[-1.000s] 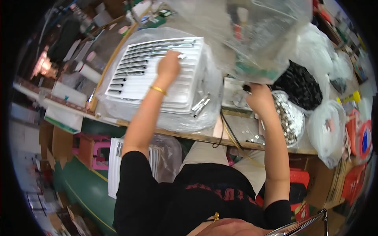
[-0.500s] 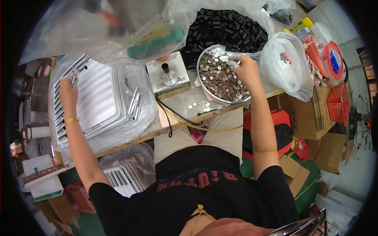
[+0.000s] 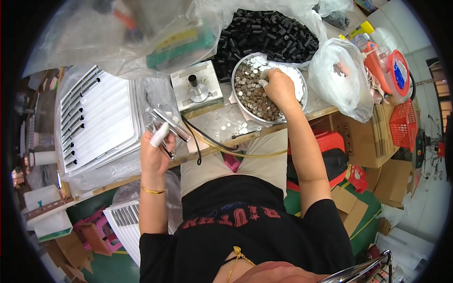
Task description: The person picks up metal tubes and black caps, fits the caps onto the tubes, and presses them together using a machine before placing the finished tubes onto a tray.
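Note:
My left hand, a white cover on one finger, is closed around shiny silver tubes near the table's front edge. How many of them it grips is unclear. In the round metal bowl, my right hand has its fingers pinched together over small round discs, some brownish and some white. Whatever lies between those fingertips is hidden. Between my hands stands a metal block fixture with a black-topped post. To the left, black-tipped silver tubes lie in a row on stacked white trays.
Behind the bowl is a heap of black tube pieces. A clear plastic bag stands at right, and plastic sheeting hangs at upper left. Cables cross the front edge near loose discs.
My left hand has come from the trays at left toward the middle, now at the silver tubes. My right hand has shifted slightly left and down over the discs.

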Motion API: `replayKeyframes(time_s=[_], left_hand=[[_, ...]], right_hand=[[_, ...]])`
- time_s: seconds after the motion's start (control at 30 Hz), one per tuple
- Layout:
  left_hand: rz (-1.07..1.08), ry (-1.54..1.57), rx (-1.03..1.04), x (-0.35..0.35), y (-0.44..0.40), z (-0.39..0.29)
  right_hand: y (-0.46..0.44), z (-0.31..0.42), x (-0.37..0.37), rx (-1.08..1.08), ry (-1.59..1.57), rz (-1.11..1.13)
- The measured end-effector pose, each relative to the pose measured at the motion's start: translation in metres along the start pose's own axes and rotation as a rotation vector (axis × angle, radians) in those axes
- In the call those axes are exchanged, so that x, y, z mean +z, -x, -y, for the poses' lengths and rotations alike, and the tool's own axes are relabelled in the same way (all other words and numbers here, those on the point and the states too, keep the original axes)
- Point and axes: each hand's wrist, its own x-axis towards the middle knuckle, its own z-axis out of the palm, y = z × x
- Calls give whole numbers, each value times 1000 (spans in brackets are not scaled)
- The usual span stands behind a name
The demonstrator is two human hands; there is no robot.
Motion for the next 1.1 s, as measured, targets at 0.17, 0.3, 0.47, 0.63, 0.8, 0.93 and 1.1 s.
replayKeyframes(time_s=[0.17, 0.3, 0.47, 0.63, 0.8, 0.93, 1.1], left_hand=[[8, 26, -61, -8, 4, 16], [47, 76, -79, -5, 3, 25], [42, 53, -87, -1, 6, 30], [-7, 66, -98, -15, 7, 33], [-26, 43, -107, -6, 7, 31], [64, 52, -108, -8, 6, 35], [63, 47, -127, -8, 5, 38]], right_hand=[[-2, -4, -5, -31, -58, 55], [-5, -2, -3, -31, -33, 23], [-8, -8, 0, -28, -33, 59], [-13, -17, -14, 121, -312, 90], [-28, -25, -20, 72, -445, 245], [-51, -28, -19, 142, -372, 187], [-70, -32, -4, 84, -158, 254]])
